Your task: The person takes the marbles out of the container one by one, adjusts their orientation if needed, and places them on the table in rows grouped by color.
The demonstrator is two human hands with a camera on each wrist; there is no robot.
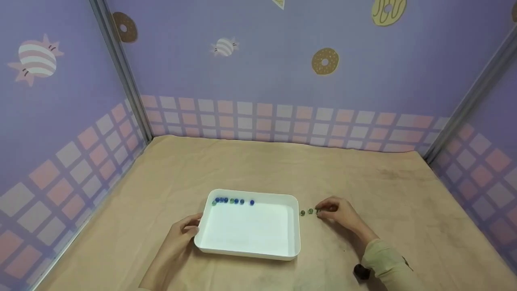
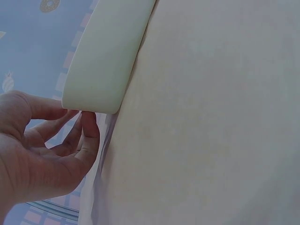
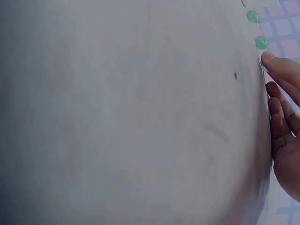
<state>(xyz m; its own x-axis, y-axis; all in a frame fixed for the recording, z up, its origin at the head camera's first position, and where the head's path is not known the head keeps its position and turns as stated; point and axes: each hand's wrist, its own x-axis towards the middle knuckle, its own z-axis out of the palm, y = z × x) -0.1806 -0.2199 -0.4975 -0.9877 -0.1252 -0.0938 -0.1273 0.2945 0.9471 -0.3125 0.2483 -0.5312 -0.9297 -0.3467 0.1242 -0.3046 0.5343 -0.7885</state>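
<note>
While the left hand (image 1: 180,234) grips the white tray (image 1: 250,230) and the right hand (image 1: 340,213) pinches a marble (image 1: 318,210) beside it on the table (image 1: 363,173), a careless nudge may roll two green marbles (image 1: 310,211) away.

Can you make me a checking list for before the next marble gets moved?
1. Left hand holding the white tray: ok, it grips the left side.
2. Marble at the right hand's fingertips: ok, thumb and finger pinch it.
3. Pinch tight enough: cannot tell.
4. Room in the tray: ok, the blue and green marbles line the far wall, leaving most of the floor bare.
5. All marbles in the tray: not ok, two green marbles lie on the cloth beside its right side.
</note>
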